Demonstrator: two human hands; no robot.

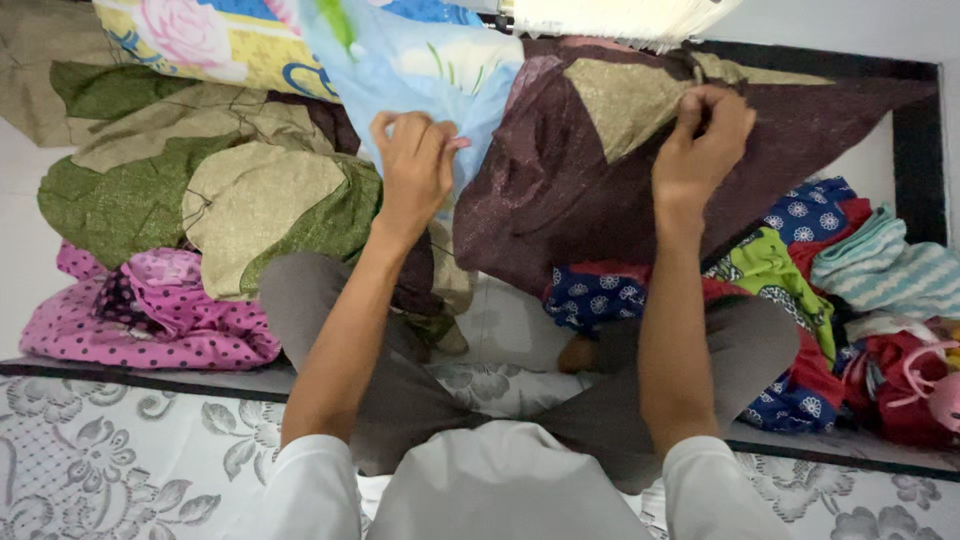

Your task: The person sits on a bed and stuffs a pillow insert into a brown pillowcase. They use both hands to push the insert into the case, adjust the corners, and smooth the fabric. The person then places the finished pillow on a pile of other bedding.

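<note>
Grey-trousered crossed legs [400,400] fill the near view, seated on a white patterned floor covering [120,450]. Both arms extend forward to a maroon cloth with gold patches [560,190], held raised and spread over the lap. Left hand [412,165] is closed, gripping its left edge where a light blue floral cloth [420,70] overlaps. Right hand [703,140] pinches the upper edge near a gold patch. Judgement: keeping the held edge taut and level between both grips would handle the cloth cleanly. Surroundings: an olive and beige cloth heap [200,170] and a pink dotted garment [150,310] lie left; a pile of blue-flowered, green and striped clothes [820,260] crowds the right, close under the hanging corner.
</note>
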